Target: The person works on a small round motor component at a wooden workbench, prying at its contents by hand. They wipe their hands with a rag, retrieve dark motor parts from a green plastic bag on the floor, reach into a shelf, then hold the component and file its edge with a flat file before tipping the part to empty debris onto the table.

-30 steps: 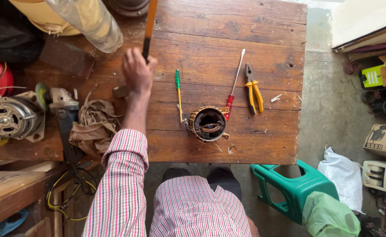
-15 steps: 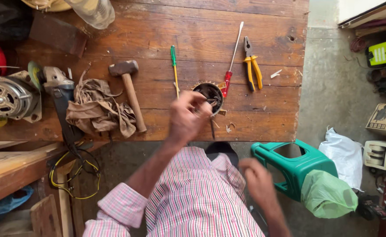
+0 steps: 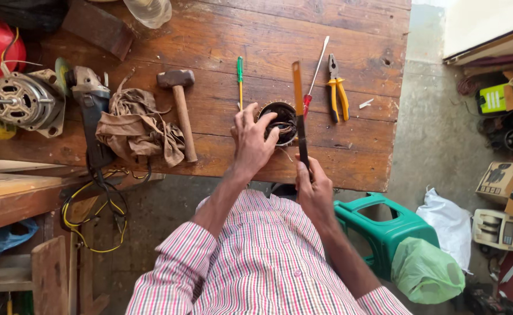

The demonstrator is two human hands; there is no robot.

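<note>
Head cam: yellow-green box (image 3: pixel 494 98) far right; cardboard box (image 3: pixel 497 177) below.

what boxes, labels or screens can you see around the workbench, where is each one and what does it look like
Green box: floor, upper right, past the table's end; squarish, bright lime green with a pale label patch.
Cardboard box: floor at the right edge; brown, with a dark product picture on its side.
Desk device: floor, lower right; cream casing with a small dark screen.
No packages show by the hands; print too small to make out.
</note>
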